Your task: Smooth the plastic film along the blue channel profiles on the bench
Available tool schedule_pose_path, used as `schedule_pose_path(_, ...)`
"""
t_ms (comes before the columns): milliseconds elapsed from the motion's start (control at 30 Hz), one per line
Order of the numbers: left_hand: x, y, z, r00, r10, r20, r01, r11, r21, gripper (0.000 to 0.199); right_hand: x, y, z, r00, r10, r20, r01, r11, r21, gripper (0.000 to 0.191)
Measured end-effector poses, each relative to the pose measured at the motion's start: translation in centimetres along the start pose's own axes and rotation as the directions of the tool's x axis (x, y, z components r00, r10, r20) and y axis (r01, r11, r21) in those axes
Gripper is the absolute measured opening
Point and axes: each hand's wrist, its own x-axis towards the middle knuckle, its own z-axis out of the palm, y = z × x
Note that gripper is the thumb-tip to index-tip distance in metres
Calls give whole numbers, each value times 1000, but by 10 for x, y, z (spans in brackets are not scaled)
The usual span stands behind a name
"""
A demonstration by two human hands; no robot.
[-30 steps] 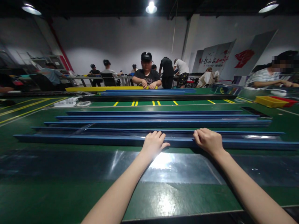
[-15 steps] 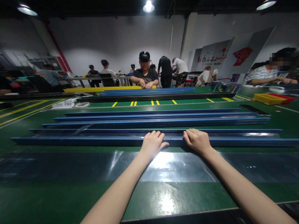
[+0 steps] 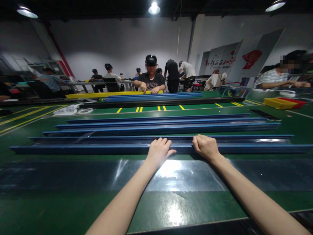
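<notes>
The front blue channel (image 3: 85,149) lies lengthwise across the green surface (image 3: 73,209), in front of the person, and clear film (image 3: 270,141) is seen inside it. The left hand (image 3: 159,150) rests on this channel with bent fingers, and its thumb stands apart to the right. The right hand (image 3: 206,147) is curled almost like a fist on the same channel; if it pinches something, I cannot tell, as the fingertips are hidden. Between channel and near edge, a wide clear sheet (image 3: 97,174) lies flat under the forearms. Behind the channel are other blue channels (image 3: 171,130), roughly parallel, with a dark flat object (image 3: 262,114) near their right ends. Farther there are a black bar (image 3: 186,102), a yellow bar (image 3: 102,95) and, at right, a yellow tray (image 3: 277,103) beside a red tray (image 3: 297,103). A co-worker (image 3: 153,79) has both hands at the yellow bar.
</notes>
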Motion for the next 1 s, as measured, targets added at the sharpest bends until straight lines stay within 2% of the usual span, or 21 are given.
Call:
schedule_pose_path(200, -1, 3, -4, 999, 28, 15, -28, 1000, 3, 31, -2, 9, 0, 1000, 18, -2, -18, 1000, 5, 43)
schedule_pose_path(467, 0, 5, -7, 998, 57, 3, -57, 998, 34, 30, -12, 32, -3, 993, 117, -11, -118, 992, -48, 43)
schedule_pose_path(1000, 0, 5, -4, 996, 72, 51, -70, 997, -43, 19, -12, 30, -6, 976, 214, 39, -214, 977, -21, 40)
